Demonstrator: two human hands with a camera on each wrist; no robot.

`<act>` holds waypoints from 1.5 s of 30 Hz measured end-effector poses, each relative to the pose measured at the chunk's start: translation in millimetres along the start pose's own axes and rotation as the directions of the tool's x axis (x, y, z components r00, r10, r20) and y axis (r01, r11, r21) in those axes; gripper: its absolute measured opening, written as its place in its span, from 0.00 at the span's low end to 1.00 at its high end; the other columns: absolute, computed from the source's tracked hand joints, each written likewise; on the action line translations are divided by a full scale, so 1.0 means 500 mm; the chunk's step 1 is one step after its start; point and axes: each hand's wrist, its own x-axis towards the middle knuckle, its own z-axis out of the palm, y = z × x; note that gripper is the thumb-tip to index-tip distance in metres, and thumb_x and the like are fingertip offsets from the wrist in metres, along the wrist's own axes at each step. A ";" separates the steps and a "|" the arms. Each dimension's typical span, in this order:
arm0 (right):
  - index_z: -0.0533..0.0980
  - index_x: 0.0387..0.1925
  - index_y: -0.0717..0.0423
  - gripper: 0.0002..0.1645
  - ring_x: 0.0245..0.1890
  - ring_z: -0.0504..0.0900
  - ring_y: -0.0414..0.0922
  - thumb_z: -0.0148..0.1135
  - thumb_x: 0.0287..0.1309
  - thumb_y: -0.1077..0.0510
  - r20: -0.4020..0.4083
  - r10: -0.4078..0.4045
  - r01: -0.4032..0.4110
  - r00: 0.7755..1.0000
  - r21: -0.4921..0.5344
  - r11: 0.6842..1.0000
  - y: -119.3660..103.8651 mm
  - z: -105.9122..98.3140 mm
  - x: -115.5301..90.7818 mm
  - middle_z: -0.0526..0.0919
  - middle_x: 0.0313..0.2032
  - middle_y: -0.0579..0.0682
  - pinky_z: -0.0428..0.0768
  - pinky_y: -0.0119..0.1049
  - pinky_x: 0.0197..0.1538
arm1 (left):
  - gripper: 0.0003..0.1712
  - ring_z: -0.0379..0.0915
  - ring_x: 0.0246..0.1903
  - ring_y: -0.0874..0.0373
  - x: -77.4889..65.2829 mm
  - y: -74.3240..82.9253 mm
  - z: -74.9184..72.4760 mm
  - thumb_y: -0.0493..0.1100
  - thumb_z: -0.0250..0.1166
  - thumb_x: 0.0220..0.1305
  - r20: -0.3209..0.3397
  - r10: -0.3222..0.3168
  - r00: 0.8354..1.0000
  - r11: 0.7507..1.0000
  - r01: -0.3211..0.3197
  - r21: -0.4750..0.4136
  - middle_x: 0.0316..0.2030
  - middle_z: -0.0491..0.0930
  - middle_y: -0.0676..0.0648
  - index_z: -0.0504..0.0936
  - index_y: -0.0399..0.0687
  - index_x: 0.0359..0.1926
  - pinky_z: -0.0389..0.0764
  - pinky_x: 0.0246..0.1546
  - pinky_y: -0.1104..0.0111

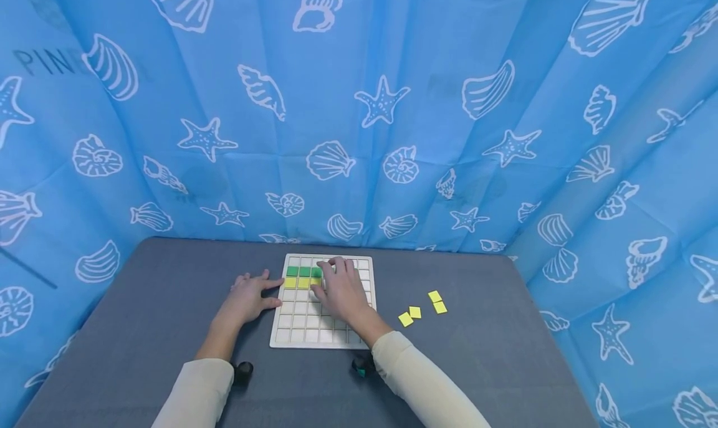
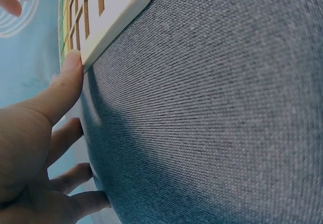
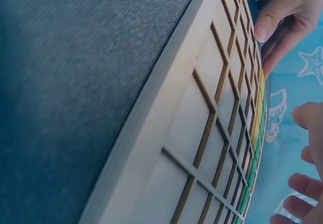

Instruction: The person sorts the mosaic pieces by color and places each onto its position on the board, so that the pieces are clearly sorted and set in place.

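Observation:
A pale grid board [image 1: 291,337] lies on the grey table, with a row of green tiles [image 1: 305,271] near its far side and yellow tiles [image 1: 290,283] in the row below. My left hand [image 1: 245,298] rests at the board's left edge, thumb and index finger extended against it; the left wrist view has the thumb [image 2: 70,65] right at the board's corner. Over the board's upper middle hovers my right hand [image 1: 343,291], its fingertips close above the yellow and green rows and partly covering them. The right wrist view shows its fingers [image 3: 305,186] spread, with nothing visible between them.
To the right of the board several loose yellow tiles [image 1: 406,319] lie on the grey table [image 1: 477,366]. A blue curtain [image 1: 359,185] with white shells and starfish hangs behind the table and along its right side.

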 end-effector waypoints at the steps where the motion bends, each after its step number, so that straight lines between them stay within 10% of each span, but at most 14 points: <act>1: 0.71 0.68 0.47 0.32 0.61 0.73 0.53 0.60 0.70 0.39 0.002 0.001 -0.001 1.000 -0.006 1.000 0.000 -0.001 -0.002 0.75 0.63 0.55 0.77 0.47 0.61 | 0.35 0.46 0.75 0.22 0.000 -0.001 0.001 0.52 0.73 0.62 -0.001 -0.002 1.000 1.000 0.002 0.000 0.76 0.60 0.35 0.76 0.59 0.70 0.56 0.70 0.29; 13: 0.66 0.73 0.46 0.38 0.75 0.62 0.61 0.54 0.71 0.33 0.052 -0.004 0.006 0.999 -0.046 0.999 0.021 -0.002 -0.023 0.67 0.73 0.60 0.62 0.61 0.77 | 0.35 0.44 0.76 0.22 0.000 0.001 0.002 0.52 0.72 0.63 0.007 -0.015 1.000 1.000 0.015 -0.004 0.77 0.59 0.35 0.75 0.59 0.71 0.54 0.71 0.29; 45: 0.52 0.81 0.40 0.52 0.82 0.41 0.66 0.44 0.65 0.20 0.140 0.074 -0.076 0.987 0.008 0.997 0.126 -0.026 -0.069 0.43 0.83 0.58 0.43 0.71 0.79 | 0.36 0.43 0.76 0.22 -0.002 0.003 -0.002 0.52 0.72 0.64 0.013 -0.011 1.000 1.000 0.011 -0.008 0.77 0.58 0.35 0.74 0.59 0.71 0.53 0.71 0.29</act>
